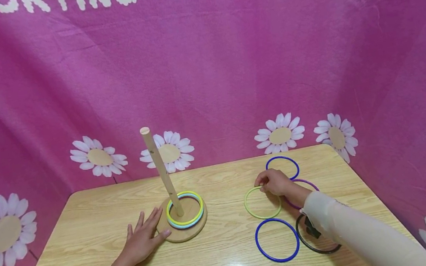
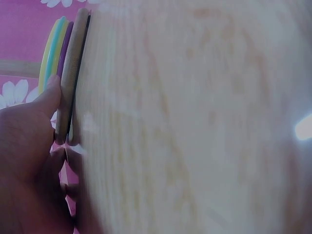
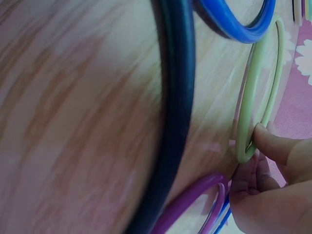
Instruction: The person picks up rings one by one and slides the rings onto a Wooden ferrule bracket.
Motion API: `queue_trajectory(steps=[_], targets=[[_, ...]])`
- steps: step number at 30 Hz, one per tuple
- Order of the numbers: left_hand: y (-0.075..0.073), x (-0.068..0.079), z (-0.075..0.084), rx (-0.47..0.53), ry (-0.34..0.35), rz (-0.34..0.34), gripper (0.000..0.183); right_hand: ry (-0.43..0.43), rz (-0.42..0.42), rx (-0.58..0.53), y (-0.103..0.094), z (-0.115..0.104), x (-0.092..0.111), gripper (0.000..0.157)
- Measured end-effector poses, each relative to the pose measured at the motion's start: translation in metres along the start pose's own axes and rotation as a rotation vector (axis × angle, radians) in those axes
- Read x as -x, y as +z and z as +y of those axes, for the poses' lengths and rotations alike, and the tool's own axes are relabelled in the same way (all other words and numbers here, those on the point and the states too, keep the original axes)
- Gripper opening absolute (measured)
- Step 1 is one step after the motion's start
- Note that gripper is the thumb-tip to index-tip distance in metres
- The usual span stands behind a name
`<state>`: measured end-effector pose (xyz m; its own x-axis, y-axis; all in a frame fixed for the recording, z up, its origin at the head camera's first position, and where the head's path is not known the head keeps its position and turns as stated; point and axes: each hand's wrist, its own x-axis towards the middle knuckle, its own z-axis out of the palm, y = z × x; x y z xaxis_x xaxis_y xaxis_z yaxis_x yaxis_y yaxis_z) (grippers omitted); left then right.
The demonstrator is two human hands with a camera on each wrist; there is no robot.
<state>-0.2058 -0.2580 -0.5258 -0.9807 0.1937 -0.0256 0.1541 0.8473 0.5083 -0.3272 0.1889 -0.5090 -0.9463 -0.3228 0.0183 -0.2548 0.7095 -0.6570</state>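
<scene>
My right hand [image 1: 278, 183] pinches the far edge of a light green ring [image 1: 266, 218] between thumb and fingers. In the right wrist view the green ring [image 3: 249, 92] stands slightly off the tabletop at the pinched side. On the left, my left hand [image 1: 140, 243] rests with spread fingers against a round wooden base [image 1: 184, 236], its thumb on the rim. An upright wooden peg [image 1: 163, 172] rises from this base. Around the peg lies a stack of rings, a yellow ring [image 1: 195, 194] on top; the left wrist view shows a purple ring [image 2: 63, 51] at the bottom.
Near the right hand lie a far blue ring [image 1: 279, 157], a purple ring [image 1: 311, 183] partly under the forearm, a near blue ring [image 1: 280, 261] and a black ring [image 1: 328, 252] partly covered by the sleeve. A pink flowered cloth [image 1: 206, 84] hangs behind the wooden table [image 1: 222, 259].
</scene>
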Motion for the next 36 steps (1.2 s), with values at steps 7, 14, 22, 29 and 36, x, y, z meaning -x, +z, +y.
queue_trajectory(steps=[7, 14, 22, 29, 36], targets=[[-0.001, 0.001, 0.002, 0.007, 0.004, 0.006, 0.083, 0.020, -0.005, -0.021, -0.001, 0.001, -0.002, 0.017], [-0.002, 0.001, 0.002, 0.005, -0.001, -0.002, 0.083, -0.002, -0.021, -0.022, -0.003, 0.000, -0.005, 0.014], [-0.003, 0.002, 0.003, 0.009, 0.001, -0.004, 0.082, -0.012, -0.021, -0.044, -0.007, -0.008, -0.006, 0.014], [-0.001, 0.001, 0.001, 0.004, -0.001, -0.004, 0.083, -0.042, -0.021, -0.071, -0.016, -0.023, -0.009, 0.014], [-0.001, 0.000, 0.000, 0.006, -0.005, -0.016, 0.083, -0.099, -0.013, -0.076, -0.030, -0.040, -0.021, 0.013]])
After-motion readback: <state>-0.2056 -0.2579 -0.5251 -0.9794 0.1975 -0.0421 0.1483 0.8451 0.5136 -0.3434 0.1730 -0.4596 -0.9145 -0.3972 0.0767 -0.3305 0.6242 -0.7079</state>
